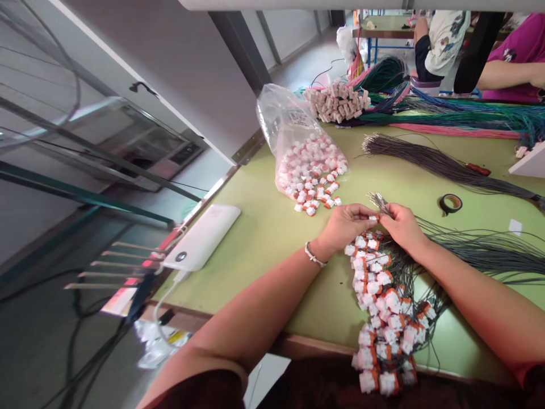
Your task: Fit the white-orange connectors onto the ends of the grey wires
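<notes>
Between the fingertips of my left hand [347, 226] is a small white-and-orange plug connector [373, 218]. My right hand [400, 224] pinches thin dark wires [378, 200] whose bare metal ends stick out past the fingers. Both hands meet over the table, fingertips almost touching; whether a wire sits inside the connector is too small to tell. Just below them lies a long pile of white-and-orange connectors [374, 284] joined to dark wires, reaching over the table's front edge. More dark wires [477, 250] run off to the right from under my right forearm.
A clear plastic bag [293, 133] spills loose connectors [313, 199] onto the green table [264, 238]. Farther right are a dark wire bundle [426, 156], black tape [450, 204] and coloured wires [447, 118]. A white power bank [204, 236] lies at the left edge. Two people sit beyond.
</notes>
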Tool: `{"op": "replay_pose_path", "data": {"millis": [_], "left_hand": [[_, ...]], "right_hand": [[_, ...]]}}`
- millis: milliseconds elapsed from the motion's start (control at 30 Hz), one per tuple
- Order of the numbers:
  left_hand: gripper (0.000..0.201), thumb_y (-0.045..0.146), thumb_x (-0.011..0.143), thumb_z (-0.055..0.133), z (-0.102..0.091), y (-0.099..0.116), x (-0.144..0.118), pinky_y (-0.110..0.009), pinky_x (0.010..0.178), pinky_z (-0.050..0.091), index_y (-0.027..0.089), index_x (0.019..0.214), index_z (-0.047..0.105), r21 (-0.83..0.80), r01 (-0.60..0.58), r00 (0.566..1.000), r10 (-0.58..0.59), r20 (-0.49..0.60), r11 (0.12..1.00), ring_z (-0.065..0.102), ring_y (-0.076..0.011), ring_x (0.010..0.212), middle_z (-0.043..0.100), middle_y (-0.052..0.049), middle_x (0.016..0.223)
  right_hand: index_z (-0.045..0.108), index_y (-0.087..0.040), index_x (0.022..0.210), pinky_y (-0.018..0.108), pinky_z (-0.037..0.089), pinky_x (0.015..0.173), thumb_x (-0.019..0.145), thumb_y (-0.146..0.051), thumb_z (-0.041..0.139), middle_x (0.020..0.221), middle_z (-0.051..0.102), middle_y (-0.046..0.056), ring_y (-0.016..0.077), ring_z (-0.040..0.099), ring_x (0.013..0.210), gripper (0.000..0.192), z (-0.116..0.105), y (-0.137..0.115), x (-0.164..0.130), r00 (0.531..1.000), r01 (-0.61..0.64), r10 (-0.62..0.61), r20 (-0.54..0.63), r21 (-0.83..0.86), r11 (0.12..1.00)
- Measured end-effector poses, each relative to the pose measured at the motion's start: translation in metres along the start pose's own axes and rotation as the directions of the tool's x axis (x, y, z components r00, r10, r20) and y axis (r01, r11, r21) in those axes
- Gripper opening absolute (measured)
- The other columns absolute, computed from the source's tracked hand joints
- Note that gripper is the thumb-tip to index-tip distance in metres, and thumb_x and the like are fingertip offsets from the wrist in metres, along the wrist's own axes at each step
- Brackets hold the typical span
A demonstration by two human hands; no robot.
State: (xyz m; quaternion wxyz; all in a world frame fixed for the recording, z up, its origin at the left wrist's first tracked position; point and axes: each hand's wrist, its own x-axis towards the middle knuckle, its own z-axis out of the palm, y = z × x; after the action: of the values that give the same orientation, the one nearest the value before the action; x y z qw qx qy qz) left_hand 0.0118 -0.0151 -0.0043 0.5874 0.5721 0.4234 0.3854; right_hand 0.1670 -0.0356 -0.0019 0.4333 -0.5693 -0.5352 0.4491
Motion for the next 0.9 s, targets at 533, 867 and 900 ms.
{"op": "replay_pose_path", "data": {"millis": [533,867,900], "left_hand": [[0.017,0.024,0.079,0.063,-0.051,0.011,0.011,-0.044,0.092,0.042,0.016,0.091,0.072,0.805,-0.136,0.871,0.456,-0.180,0.577,0.059,-0.0263,0.094,0.068,-0.012,0.095],[0.021,0.018,0.079,0.058,-0.052,0.000,0.020,-0.042,0.085,0.044,0.017,0.096,0.071,0.864,-0.236,0.903,0.428,0.027,0.444,0.055,-0.0259,0.091,0.064,-0.011,0.089],[0.022,0.019,0.078,0.060,-0.049,0.002,0.017,-0.040,0.082,0.045,0.017,0.098,0.071,0.832,-0.237,0.895,0.445,-0.013,0.501,0.055,-0.0246,0.089,0.064,-0.010,0.090]], "right_hand": [[0.056,-0.018,0.064,0.024,0.027,0.045,0.062,-0.028,0.064,0.045,0.046,-0.006,0.0078,0.038,0.042,0.013,-0.006,-0.001,0.003,0.997,-0.076,0.069,0.032,0.369,0.926],[0.055,-0.017,0.063,0.024,0.027,0.048,0.066,-0.036,0.061,0.053,0.041,-0.006,0.0078,0.032,0.050,0.020,-0.002,-0.005,-0.002,1.000,-0.006,0.007,-0.014,0.101,0.995],[0.056,-0.017,0.064,0.024,0.028,0.050,0.067,-0.036,0.061,0.054,0.043,-0.005,0.0083,0.034,0.051,0.020,-0.002,-0.006,-0.002,1.000,-0.001,0.002,-0.014,0.090,0.996]]}}
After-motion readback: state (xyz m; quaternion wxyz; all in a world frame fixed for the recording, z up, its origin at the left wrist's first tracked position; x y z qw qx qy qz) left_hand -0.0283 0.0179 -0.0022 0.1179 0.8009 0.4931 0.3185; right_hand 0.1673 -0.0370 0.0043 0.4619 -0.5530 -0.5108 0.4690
